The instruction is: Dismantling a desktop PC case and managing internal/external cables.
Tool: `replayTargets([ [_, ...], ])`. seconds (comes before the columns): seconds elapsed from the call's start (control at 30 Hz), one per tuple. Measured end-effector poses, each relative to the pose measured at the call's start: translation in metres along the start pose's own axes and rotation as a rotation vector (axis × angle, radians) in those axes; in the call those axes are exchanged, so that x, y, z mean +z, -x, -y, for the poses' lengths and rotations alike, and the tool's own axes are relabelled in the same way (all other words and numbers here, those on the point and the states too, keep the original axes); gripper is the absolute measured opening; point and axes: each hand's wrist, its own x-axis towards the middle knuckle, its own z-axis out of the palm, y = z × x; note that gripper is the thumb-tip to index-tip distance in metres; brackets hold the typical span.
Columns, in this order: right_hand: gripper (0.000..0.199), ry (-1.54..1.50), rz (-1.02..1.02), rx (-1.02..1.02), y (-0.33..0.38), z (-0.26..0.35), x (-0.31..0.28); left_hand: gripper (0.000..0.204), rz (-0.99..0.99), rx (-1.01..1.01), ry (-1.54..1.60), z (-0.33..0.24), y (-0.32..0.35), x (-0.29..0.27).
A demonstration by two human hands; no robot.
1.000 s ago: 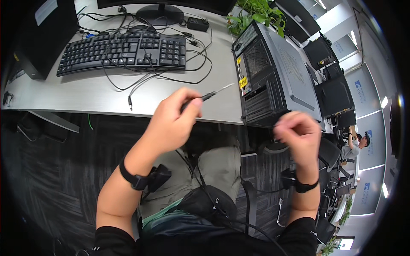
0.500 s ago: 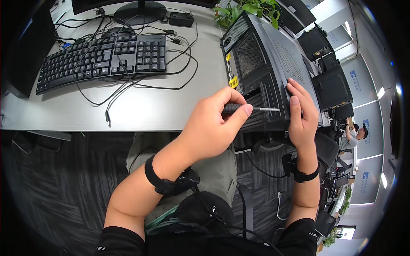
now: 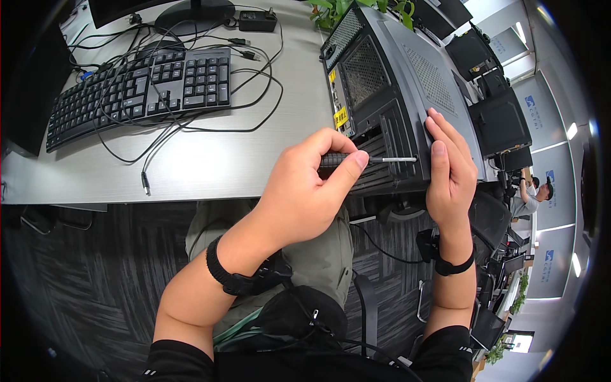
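Note:
My left hand [image 3: 312, 184] is closed round the black ribbed handle of a screwdriver [image 3: 399, 159]. Its silver shaft points right, and the tip meets the rear edge of a black computer tower [image 3: 407, 89], near the side panel. Whether a screw sits under the tip is too small to tell. My right hand [image 3: 450, 169] lies with fingers stretched out against the tower's side panel, just right of the tip. The tower's back, with mesh vents, slot covers and yellow stickers, faces me.
Left on the white desk [image 3: 210, 156] lies a black keyboard [image 3: 140, 95] tangled with cables [image 3: 270, 95]. Behind are a monitor stand [image 3: 194, 18] and a black power adapter [image 3: 258, 21]. A green plant [image 3: 331, 11] stands behind the tower. Far right, a person [image 3: 528, 196] is among other desks.
The view has shifted slightly, moving the keyboard and tower a little left in the picture. My left hand still grips the screwdriver, and my right hand stays on the panel.

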Motion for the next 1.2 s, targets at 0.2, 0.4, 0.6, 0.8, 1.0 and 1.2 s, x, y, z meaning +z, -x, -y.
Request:
replayTargets([
  [0.2,0.025,0.013,-0.009,-0.013,0.0,0.001,0.0,0.013,0.012,-0.035,0.015,-0.003,-0.002,-0.001],
  [0.4,0.024,-0.014,0.01,-0.02,0.0,0.003,-0.003,0.012,0.021,0.273,-0.193,-0.009,-0.011,-0.008],
  [0.6,0.024,-0.002,0.055,-0.054,0.001,0.002,-0.006,0.015,0.076,0.385,-0.301,-0.02,-0.011,-0.012],
  [0.8,0.037,-0.002,0.061,-0.077,0.0,0.004,-0.008,0.012,0.142,0.228,-0.241,-0.026,-0.008,-0.012],
  [1.0,0.062,0.085,0.104,-0.136,-0.002,0.007,-0.007,0.013,0.152,0.201,-0.194,-0.024,-0.011,-0.016],
  [1.2,0.053,0.107,0.073,-0.158,-0.002,0.005,-0.003,0.016,0.151,0.256,-0.278,-0.021,-0.011,-0.017],
])
